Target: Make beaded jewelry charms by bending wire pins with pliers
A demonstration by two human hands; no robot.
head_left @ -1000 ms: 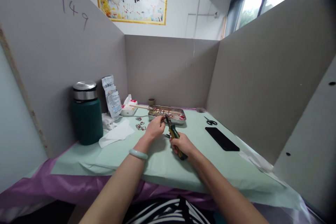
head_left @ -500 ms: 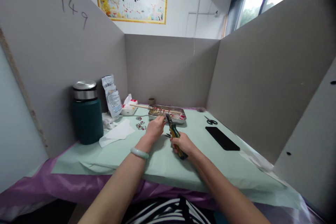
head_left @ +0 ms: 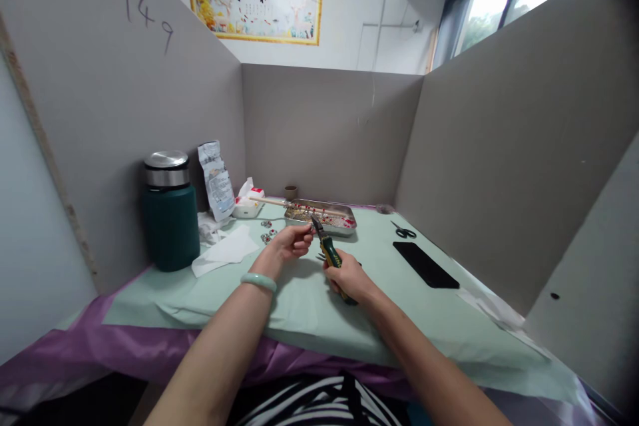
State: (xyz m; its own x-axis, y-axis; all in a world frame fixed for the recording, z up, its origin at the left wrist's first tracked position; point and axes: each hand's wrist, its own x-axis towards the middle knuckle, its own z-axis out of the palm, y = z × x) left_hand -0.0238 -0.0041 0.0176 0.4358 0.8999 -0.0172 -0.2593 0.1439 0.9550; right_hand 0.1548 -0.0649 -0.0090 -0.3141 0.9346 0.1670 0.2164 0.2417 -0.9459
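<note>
My right hand [head_left: 345, 274] is wrapped round the green and yellow handles of a pair of pliers [head_left: 329, 249], whose dark jaws point up and to the left. Just left of the jaws, my left hand [head_left: 292, 241] is closed in a pinch, and what its fingertips hold is too small to make out. A jade-coloured bangle [head_left: 258, 281] circles my left wrist. Behind both hands lies a metal tray [head_left: 344, 231] of red and gold beads, with a beaded stick across it. Several small red and silver pieces [head_left: 268, 236] rest left of the tray.
At the left stand a dark green flask [head_left: 170, 226] and a silver pouch [head_left: 217, 183], near white paper [head_left: 224, 251] and a tissue pack [head_left: 248, 203]. Scissors [head_left: 403, 231] and a black flat object [head_left: 424, 265] lie at the right. Grey partitions [head_left: 324, 133] enclose the table.
My left hand has turned, drawn slightly back and left, and its fingers now curl more in view. The plier jaws have tilted a little further left. The whole view has shifted slightly.
</note>
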